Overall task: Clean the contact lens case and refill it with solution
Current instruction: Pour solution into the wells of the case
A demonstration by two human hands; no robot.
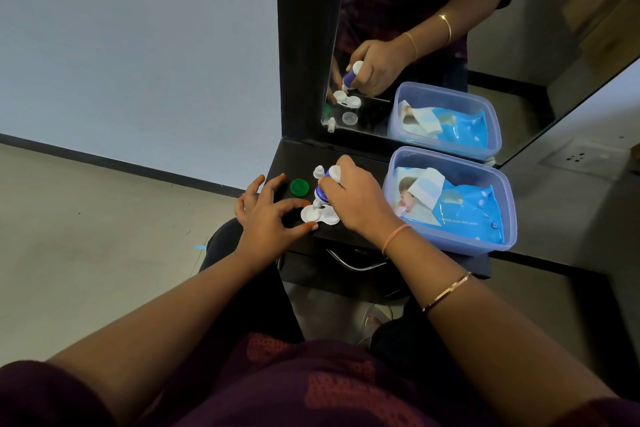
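Seen from above, a seated person's two forearms reach forward to a small dark bench (304, 156) set against a mirror (433, 45). At the bench's front edge lies the white contact lens case (329, 218), both wells open, its long axis running left to right along that edge. The left hand (266, 218) is the nearer; its thumb and forefinger curl round the case's left well and appear to touch and steady it, the other fingers (254, 187) spread and lifted. Directly over the same well, the right hand (356, 201) is clamped round an upturned solution bottle (321, 191), nozzle pointing down into the left well. The right well sits just beside it, toward the right hand's palm, so filling it likely needs only a short sideways shift of the nozzle. Behind the case lie a green cap (299, 187) and a small white cap (319, 171). At the bench's right end stands a clear tub (446, 242) of wipes.
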